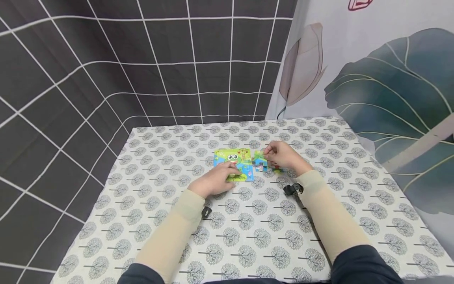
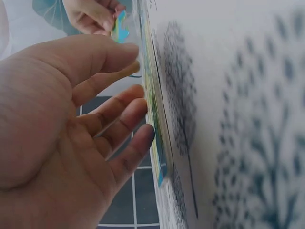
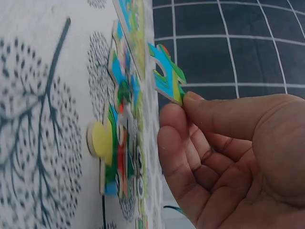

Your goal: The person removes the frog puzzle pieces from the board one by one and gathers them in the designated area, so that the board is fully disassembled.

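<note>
A frog picture puzzle [image 1: 219, 155] in a flat tray lies on the table. My left hand [image 1: 217, 179] rests over its lower left part, with fingertips on the picture. In the left wrist view those fingers [image 2: 128, 114] are loosely bent against the board and hold nothing. Right of the puzzle, my right hand [image 1: 283, 154] pinches a blue and green jigsaw piece [image 3: 165, 82] between thumb and fingertips, raised off the table. Beneath this hand lie several loose jigsaw pieces [image 1: 260, 162]; one has a yellow knob [image 3: 100, 138].
A white cloth with a tree print [image 1: 262, 236] covers the table. Behind it hangs a dark curtain with a white grid [image 1: 170, 43]; a leaf-patterned curtain [image 1: 390, 86] is at the right. Each wrist wears a small black camera [image 1: 293, 189].
</note>
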Motion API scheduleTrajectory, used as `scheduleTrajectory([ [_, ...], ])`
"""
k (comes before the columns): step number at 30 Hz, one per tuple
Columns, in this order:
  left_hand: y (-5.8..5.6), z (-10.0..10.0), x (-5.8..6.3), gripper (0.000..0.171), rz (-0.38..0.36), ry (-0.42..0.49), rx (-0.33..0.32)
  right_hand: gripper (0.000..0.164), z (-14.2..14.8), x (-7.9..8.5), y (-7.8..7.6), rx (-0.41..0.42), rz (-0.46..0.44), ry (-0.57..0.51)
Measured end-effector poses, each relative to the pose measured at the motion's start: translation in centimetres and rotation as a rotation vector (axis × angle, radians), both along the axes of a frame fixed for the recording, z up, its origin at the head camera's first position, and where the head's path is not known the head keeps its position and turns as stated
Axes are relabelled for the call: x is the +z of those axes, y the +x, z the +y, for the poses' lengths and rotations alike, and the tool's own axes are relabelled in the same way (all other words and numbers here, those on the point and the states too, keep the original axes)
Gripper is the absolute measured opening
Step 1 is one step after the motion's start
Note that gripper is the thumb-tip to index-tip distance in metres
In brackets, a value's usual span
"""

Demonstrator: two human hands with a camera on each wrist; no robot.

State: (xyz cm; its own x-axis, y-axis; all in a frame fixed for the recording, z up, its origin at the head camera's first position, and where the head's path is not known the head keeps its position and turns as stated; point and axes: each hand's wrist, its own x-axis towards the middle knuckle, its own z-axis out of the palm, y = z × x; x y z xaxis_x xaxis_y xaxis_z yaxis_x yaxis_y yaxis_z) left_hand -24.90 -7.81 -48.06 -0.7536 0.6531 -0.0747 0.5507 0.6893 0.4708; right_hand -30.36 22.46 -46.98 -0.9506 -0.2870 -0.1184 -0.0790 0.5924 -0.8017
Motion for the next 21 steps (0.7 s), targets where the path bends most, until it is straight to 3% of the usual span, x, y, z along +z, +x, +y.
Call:
scheduleTrajectory([
  [5, -0.6, -0.8, -0.1, 0.045, -0.017, 0.071, 0.030, 0.011, 1.6, 0.2, 0.1, -0.021, -0.033, -0.032],
  [14, -1.7, -3.3, -0.4, 0.047, -0.028, 0.082, 0.122, 0.017, 4.5, 0.7, 0.1, -0.004, -0.072, -0.044],
  [21, -2.1, -4.4, -0.1, 0.054, -0.063, 0.083, 0.122, 0.022, 6.7, 0.8, 0.0, 0.024, -0.094, -0.014],
])
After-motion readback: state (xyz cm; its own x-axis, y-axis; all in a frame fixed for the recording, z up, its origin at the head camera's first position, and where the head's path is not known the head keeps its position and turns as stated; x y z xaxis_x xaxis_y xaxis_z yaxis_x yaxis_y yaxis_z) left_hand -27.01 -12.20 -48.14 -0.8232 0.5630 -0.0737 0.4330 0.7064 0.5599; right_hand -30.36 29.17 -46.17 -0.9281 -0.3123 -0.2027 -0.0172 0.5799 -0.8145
